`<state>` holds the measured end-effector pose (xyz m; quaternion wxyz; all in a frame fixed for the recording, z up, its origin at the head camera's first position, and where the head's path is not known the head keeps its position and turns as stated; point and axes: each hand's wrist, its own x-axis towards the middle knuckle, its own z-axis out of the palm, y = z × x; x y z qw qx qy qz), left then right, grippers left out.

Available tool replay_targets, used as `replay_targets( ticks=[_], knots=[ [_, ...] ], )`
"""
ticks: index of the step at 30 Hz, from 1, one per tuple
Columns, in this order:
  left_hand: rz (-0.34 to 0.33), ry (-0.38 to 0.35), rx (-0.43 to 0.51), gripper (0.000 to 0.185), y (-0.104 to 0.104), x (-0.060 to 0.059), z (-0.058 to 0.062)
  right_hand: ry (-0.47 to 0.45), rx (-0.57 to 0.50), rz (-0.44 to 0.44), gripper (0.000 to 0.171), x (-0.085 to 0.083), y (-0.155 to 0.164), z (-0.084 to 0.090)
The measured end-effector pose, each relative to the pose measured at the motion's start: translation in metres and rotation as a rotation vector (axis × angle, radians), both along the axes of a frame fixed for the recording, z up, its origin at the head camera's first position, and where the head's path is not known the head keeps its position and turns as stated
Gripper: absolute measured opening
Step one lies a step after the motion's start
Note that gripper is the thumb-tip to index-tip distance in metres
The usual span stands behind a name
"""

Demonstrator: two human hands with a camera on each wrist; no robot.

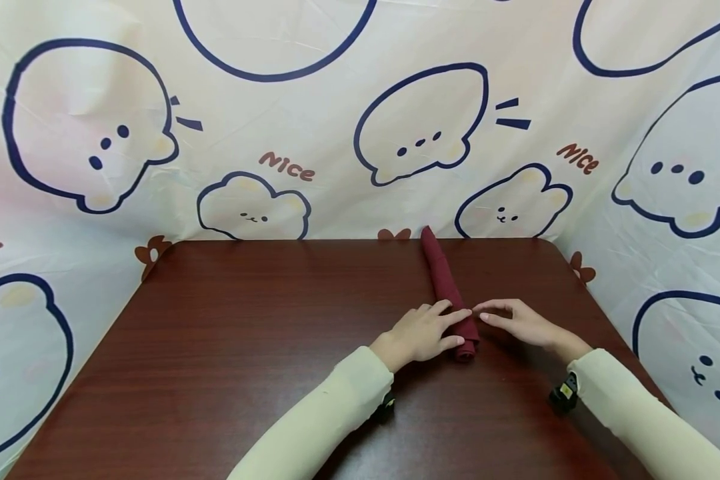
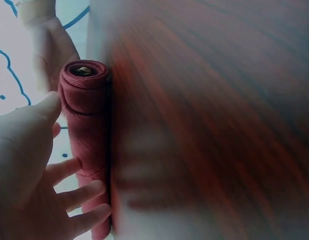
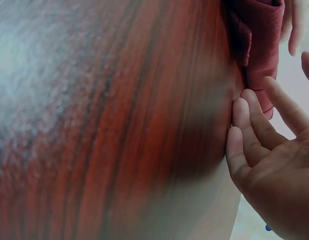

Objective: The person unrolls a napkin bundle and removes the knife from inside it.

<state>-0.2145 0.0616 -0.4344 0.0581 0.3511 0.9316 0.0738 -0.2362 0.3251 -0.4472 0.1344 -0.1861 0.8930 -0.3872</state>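
Observation:
A dark red cloth, rolled into a long tube, lies lengthwise on the table, its far end at the back edge. My left hand rests on the near part of the roll from the left, fingers spread and thumb near the end. In the left wrist view the rolled cloth shows its spiral end, with a small pale and dark spot in the middle. My right hand is just right of the roll, fingers loosely bent with nothing between them. In the right wrist view a loose edge of the cloth shows along its side.
The dark brown wooden table has a straight back edge and slanting sides. Around it hangs a pale curtain with blue-outlined cartoon animals. A small black device sits at my right wrist.

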Motion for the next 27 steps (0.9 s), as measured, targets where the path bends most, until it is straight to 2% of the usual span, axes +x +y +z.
replay_targets(
  ticks=[5, 9, 13, 16, 21, 27],
  knots=[
    [0.007, 0.009, -0.063, 0.057, 0.002, 0.0, -0.001, -0.007, 0.009, 0.006, 0.038, 0.0, 0.0, -0.001],
    [0.016, 0.007, -0.071, 0.057, 0.0, 0.001, -0.002, 0.011, -0.024, 0.023, 0.036, -0.001, -0.001, -0.004],
    [0.016, 0.0, -0.027, 0.057, -0.004, 0.0, -0.003, 0.03, -0.11, 0.082, 0.032, -0.001, -0.006, -0.008],
    [0.011, 0.001, 0.006, 0.057, -0.007, 0.0, -0.004, 0.036, -0.137, 0.128, 0.026, -0.001, -0.01, -0.01],
    [0.003, 0.001, 0.03, 0.058, -0.011, 0.0, -0.004, 0.047, -0.115, 0.152, 0.02, -0.004, -0.016, -0.012],
    [-0.005, 0.001, 0.066, 0.058, -0.017, 0.0, -0.007, 0.145, -0.078, 0.139, 0.016, -0.004, -0.016, -0.014]
  ],
)
